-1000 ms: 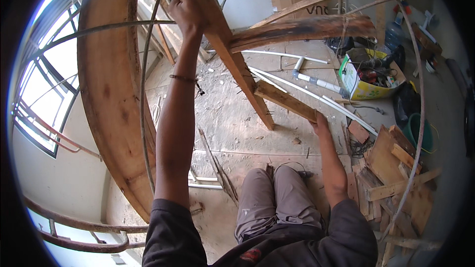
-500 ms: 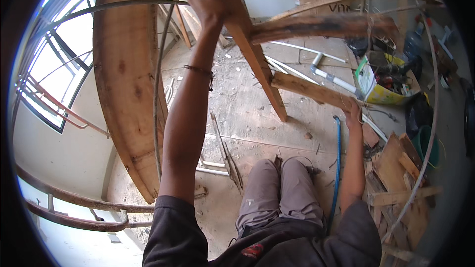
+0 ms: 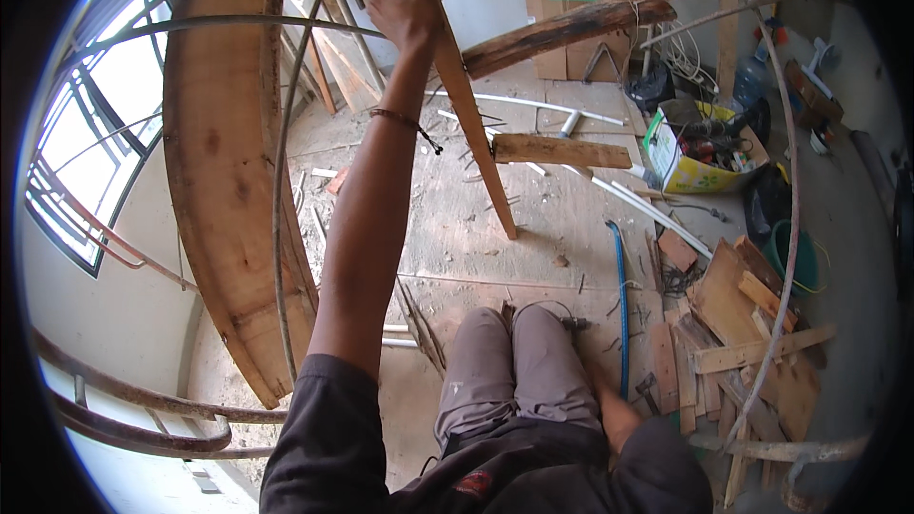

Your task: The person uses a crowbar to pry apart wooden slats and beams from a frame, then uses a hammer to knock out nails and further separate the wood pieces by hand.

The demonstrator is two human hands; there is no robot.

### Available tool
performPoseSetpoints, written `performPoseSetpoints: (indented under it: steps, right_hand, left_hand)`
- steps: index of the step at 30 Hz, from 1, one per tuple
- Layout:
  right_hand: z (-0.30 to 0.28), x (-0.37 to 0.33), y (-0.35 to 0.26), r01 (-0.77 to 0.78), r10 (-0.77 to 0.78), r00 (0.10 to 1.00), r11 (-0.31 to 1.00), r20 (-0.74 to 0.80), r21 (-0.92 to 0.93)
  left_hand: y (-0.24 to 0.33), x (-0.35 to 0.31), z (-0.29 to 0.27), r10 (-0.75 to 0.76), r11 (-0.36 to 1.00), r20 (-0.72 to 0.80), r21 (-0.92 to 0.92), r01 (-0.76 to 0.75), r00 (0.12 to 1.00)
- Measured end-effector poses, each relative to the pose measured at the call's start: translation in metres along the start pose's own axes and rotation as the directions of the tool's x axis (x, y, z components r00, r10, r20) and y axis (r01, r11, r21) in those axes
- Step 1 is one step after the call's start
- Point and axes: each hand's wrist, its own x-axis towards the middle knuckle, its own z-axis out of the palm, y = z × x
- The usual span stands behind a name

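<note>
My left hand is at the top of the view, its fingers curled round the upper part of a long wooden plank. This plank slants down toward the floor, with nails sticking out of its edge. Two shorter boards join it on the right: a dark, rough one higher up and a paler one lower down. My right forearm hangs beside my right thigh; the hand itself is hidden behind the leg. A wide curved wooden panel stands to the left of my left arm.
Loose wood scraps lie piled at the right, near a blue hose. Beyond are a box of tools, a green bucket, white pipes and a cardboard box. Thin curved rods cross the view.
My right hand has let go of the lower short board and dropped down beside my leg. The plank and its boards have shifted; my left hand stays on the plank.
</note>
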Motion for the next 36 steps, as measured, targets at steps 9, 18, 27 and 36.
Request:
performPoseSetpoints:
  steps: [9, 18, 27, 36]
  right_hand:
    - [0.026, -0.065, 0.053, -0.114, 0.118, 0.988, 0.993, 0.104, -0.043]
    - [-0.062, -0.094, 0.055, 0.085, -0.114, 0.991, 0.935, 0.063, 0.344]
    - [-0.190, -0.105, -0.062, 0.363, -0.313, 0.930, 0.703, -0.191, 0.611]
    - [-0.257, -0.131, -0.158, 0.799, -0.579, 0.599, 0.394, -0.553, 0.454]
  left_hand:
    - [0.039, -0.013, 0.010, -0.270, 0.947, 0.183, -0.126, 0.295, 0.945]
    - [0.003, 0.004, 0.011, -0.236, 0.950, 0.219, -0.155, 0.272, 0.947]
    - [0.003, 0.007, -0.003, -0.262, 0.920, 0.266, -0.222, 0.323, 0.928]
    - [-0.009, 0.011, 0.010, -0.190, 0.949, 0.191, -0.215, 0.230, 0.963]
